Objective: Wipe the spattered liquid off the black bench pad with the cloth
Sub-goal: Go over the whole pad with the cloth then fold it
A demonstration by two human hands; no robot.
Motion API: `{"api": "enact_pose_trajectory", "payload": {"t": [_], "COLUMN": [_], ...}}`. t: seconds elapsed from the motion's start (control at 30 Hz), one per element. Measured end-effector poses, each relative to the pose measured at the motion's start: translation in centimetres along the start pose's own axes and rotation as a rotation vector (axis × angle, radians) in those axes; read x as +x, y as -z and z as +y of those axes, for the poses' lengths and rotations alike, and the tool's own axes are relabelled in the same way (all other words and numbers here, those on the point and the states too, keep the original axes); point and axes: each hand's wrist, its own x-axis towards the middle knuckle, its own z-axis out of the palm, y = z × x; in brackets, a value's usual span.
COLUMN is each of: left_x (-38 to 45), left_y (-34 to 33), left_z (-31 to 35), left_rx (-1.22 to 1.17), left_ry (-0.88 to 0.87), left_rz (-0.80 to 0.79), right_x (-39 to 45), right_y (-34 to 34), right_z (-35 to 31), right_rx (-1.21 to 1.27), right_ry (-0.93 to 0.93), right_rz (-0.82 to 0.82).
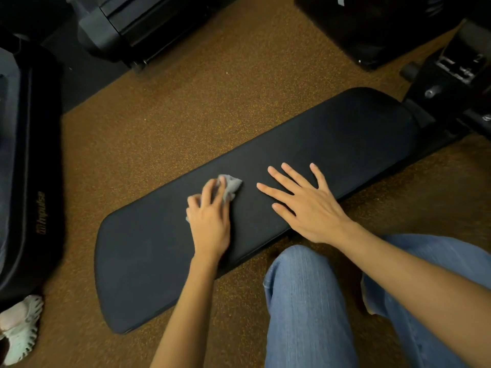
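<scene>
Both hands are seen on the black bench pad [305, 155], reached forward over knees in blue jeans [305, 301] at the near edge of the view. By the left hand [210, 221] a grey cloth [231, 185] is gripped: the fingers are curled over it and the cloth is pressed onto the pad's surface, with a crumpled corner left showing beyond the fingertips and a small part at the thumb side. The right hand [308, 205] is laid flat on the pad just beside the cloth, palm down, its fingers straight and spread apart, nothing held in it. The two hands are kept near each other around the middle of the pad's length.

The pad is seen as a long dark rounded cushion, set diagonally across the view from near left to far right, above a brown speckled floor [186, 107]. Whether any spattered liquid lies on its surface cannot be told; the upholstery appears evenly dark and matt.

At the far right end the pad is met by a black metal frame [451, 83] with bolts and adjustment parts. Along the left edge a black padded machine part [32, 168] with pale lettering is seen, and a white shoe [21, 328] at the near left corner. Farther back, more black equipment [127, 27] is stood on the floor.
</scene>
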Motion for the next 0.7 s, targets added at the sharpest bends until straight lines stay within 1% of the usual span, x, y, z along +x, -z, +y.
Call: {"api": "enact_pose_trajectory", "payload": {"t": [0.1, 0.17, 0.23, 0.3, 0.37, 0.43, 0.47, 0.53, 0.63, 0.67, 0.7], "left_x": [2.9, 2.1, -1.2, -5.8, -8.7, -7.6, -6.3, -2.9, 0.6, 0.6, 0.0], "left_y": [0.3, 0.2, -0.1, -0.5, -0.5, -0.3, -0.1, 0.4, 1.0, 1.0, 0.9], "left_z": [-2.2, -1.2, 1.3, 3.4, 3.8, 2.1, 1.0, -1.7, -4.4, -4.1, -3.2], "left_rx": [-0.016, -0.048, -0.089, -0.118, -0.107, -0.065, -0.027, 0.029, -0.028, -0.039, -0.04], "left_ry": [0.234, 0.255, 0.151, 0.02, -0.064, -0.121, -0.111, -0.008, 0.237, 0.265, 0.246], "left_rz": [0.015, 0.044, 0.057, 0.013, -0.022, 0.007, 0.018, 0.02, 0.005, 0.017, 0.021], "right_x": [-0.1, -0.1, 0.0, 0.0, 0.1, -0.1, -0.1, -0.1, -0.1, -0.1, 0.0], "right_y": [0.0, 0.1, 0.1, 0.1, 0.2, 0.2, 0.2, 0.3, 0.3, 0.2, 0.2], "right_z": [0.1, 0.0, 0.0, 0.0, 0.0, -0.1, -0.1, 0.0, 0.0, 0.0, 0.0], "right_rx": [0.008, 0.014, 0.02, 0.019, 0.02, 0.017, 0.016, 0.023, 0.015, 0.014, 0.013], "right_ry": [0.0, -0.001, -0.003, -0.008, -0.006, 0.0, 0.001, 0.004, 0.002, 0.001, 0.001], "right_rz": [0.0, -0.002, -0.005, -0.012, -0.016, -0.019, -0.019, -0.024, -0.021, -0.02, -0.019]}}
